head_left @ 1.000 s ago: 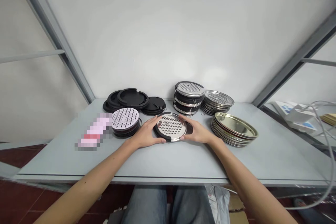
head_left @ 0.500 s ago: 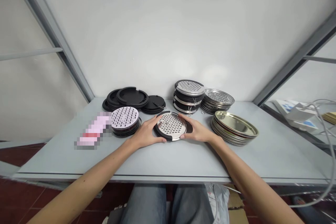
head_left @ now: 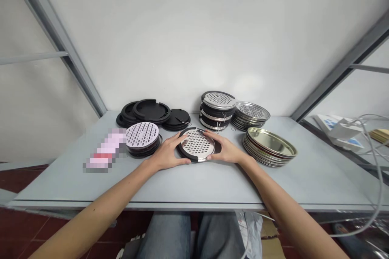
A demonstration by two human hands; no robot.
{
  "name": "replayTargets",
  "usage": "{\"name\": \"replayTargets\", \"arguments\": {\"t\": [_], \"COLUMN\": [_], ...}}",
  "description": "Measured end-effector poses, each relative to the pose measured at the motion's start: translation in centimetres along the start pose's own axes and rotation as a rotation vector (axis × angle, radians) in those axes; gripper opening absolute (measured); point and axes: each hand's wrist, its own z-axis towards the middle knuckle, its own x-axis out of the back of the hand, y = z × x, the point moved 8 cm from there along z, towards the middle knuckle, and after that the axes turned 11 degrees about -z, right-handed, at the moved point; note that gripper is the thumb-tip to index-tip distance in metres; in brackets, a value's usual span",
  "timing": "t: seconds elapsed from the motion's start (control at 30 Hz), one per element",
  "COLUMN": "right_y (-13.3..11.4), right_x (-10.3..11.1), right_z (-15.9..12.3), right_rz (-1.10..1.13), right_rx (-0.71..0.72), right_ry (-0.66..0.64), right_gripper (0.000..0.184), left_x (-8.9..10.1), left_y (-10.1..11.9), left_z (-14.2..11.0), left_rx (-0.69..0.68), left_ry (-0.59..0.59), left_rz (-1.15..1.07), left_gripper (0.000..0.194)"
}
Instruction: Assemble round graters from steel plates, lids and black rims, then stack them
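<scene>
A round metal grater (head_left: 199, 144), its silver face full of slots, lies in the middle of the table. A black curved rim (head_left: 184, 154) runs along its left side. My left hand (head_left: 166, 153) is around that black rim, fingers at the far edge and thumb low near the front. From the opposite side, my right hand (head_left: 225, 149) grips the bare metal edge, with its fingers at the back and thumb at the front. The undersides of both hands are hidden.
Left stand a stack topped by a pale slotted disc (head_left: 142, 134) and black round holders (head_left: 151, 111). Behind are rimmed graters (head_left: 218, 100) and bare grater discs (head_left: 253, 111). Gold-coloured round lids (head_left: 270, 141) are piled right. A pixelated pink item (head_left: 105, 149) lies left.
Both hands keep their hold on the round grater, which stays flat on the table. The whole view has shifted slightly; nothing else visibly differs.
</scene>
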Motion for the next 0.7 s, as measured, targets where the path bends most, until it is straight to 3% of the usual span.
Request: {"name": "replayTargets", "arguments": {"t": [0.23,0.47,0.7], "right_y": [0.3,0.0,-2.7], "right_x": [-0.2,-0.1,1.9], "right_z": [0.0,-0.1,-0.1], "right_rz": [-0.001,-0.005,-0.064], "right_rx": [0.008,-0.003,0.079], "right_ry": [0.001,0.003,0.210], "right_gripper": [0.096,0.077,0.061], "left_x": [0.0,0.2,0.7], "left_y": [0.0,0.1,0.4], "left_z": [-0.1,0.1,0.6], "left_rx": [0.021,0.027,-0.016], "left_ry": [-0.022,0.035,0.137], "left_rz": [0.008,0.058,-0.018], "left_gripper": [0.093,0.066,0.055]}}
